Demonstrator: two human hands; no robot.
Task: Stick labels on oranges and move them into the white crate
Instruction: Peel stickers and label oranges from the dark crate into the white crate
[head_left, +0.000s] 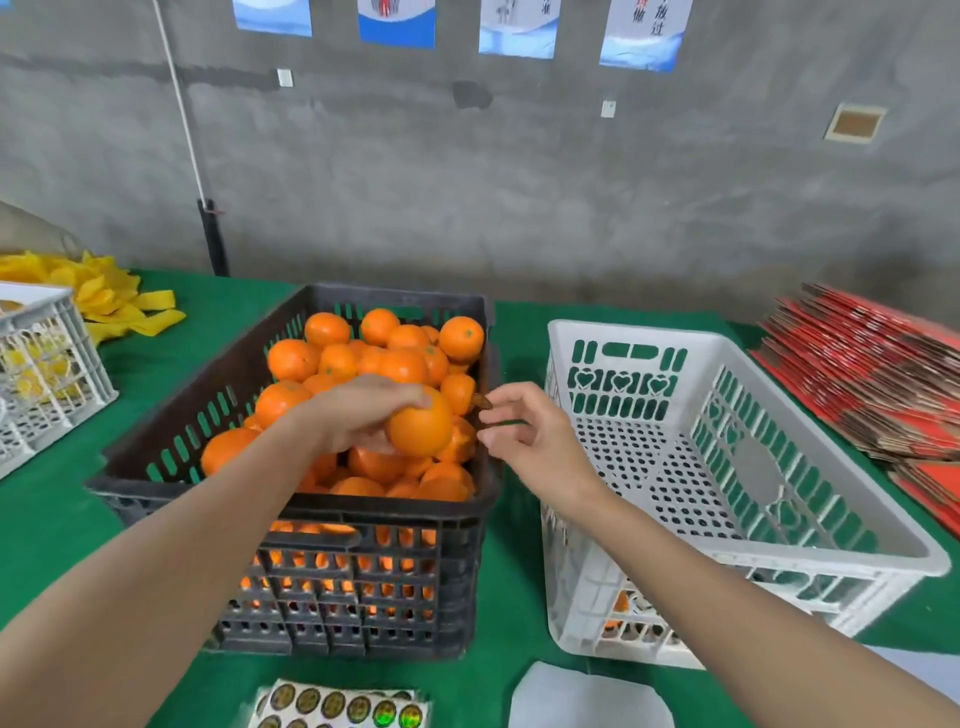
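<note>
My left hand (358, 410) grips an orange (420, 427) just above the pile of oranges in the black crate (291, 499). My right hand (524, 431) hovers right beside it, over the crate's right rim, pinching a small round label (480, 401) between thumb and forefinger. The white crate (810, 519) stands to the right of the black one, and an orange (618, 605) shows through its near wall. A sheet of round gold labels (340, 706) lies on the green table at the near edge.
A stack of flat red cartons (872, 374) fills the table's far right. On the left stand another white crate (47, 374) and a heap of yellow strips (104, 296). A white sheet (587, 699) lies in front of the white crate.
</note>
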